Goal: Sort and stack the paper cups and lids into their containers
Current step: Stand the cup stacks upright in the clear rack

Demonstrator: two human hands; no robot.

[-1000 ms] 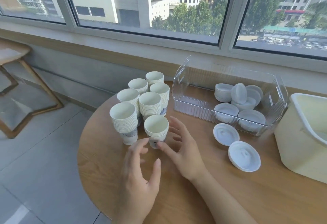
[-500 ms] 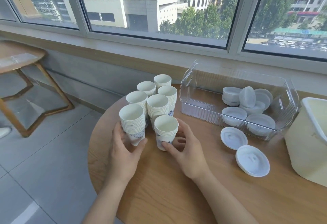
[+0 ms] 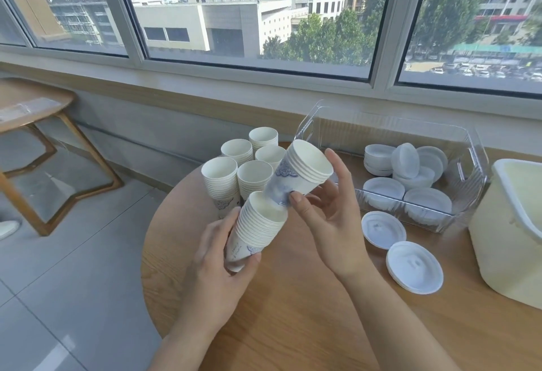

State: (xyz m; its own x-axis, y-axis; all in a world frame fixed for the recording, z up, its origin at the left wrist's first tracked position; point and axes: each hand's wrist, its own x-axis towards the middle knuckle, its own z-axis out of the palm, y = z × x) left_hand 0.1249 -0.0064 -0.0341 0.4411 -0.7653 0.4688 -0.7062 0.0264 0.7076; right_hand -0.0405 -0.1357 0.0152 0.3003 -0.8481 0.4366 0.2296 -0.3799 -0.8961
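Above the round wooden table [image 3: 293,312], the left hand [image 3: 217,265] grips a tall tilted stack of paper cups [image 3: 258,224] around its lower end. The right hand [image 3: 325,218] pinches a shorter stack [image 3: 299,174], whose base sits in the tall stack's open mouth. Both stacks lie between the hands, in front of the standing cup stacks [image 3: 240,165].

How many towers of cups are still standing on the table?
5: front-left, front-right, middle-left, middle-right, and back by the window. None looks hidden.
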